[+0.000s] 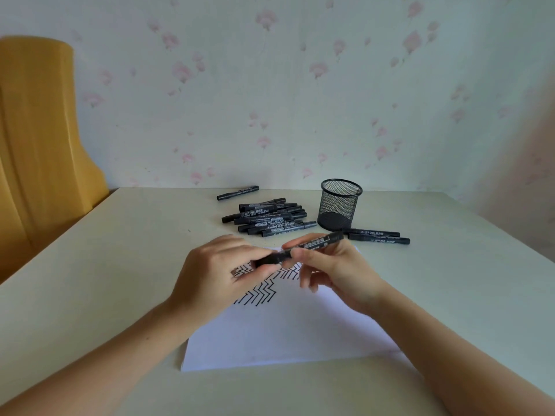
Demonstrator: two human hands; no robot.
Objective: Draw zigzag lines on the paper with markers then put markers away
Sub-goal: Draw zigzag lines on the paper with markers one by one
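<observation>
— So, what are the hands doing?

— Both are holding one black marker [298, 249] just above the paper [288, 331]. The left hand [216, 265] is pinching its near end, the cap end as far as I can tell, with fingers curled round it. The right hand [327, 265] is gripping the barrel between thumb and forefinger, the other fingers hanging loosely curled.

— And the paper?

— It is lying flat on the pale surface [120, 265], with black zigzag lines [258, 292] showing at its far part, partly hidden by the hands.

— Where are the other markers sitting?

— A pile of markers [268, 217] is lying beyond the paper, and a single marker [238, 192] is resting apart behind it, near the wall. Two more markers [377, 236] are lying side by side to the right, just beside the base of a black mesh cup [341, 208], which is standing upright.

— Anything else?

— A yellow chair back [36, 139] is standing at the left, against flowered wallpaper [270, 85].
</observation>
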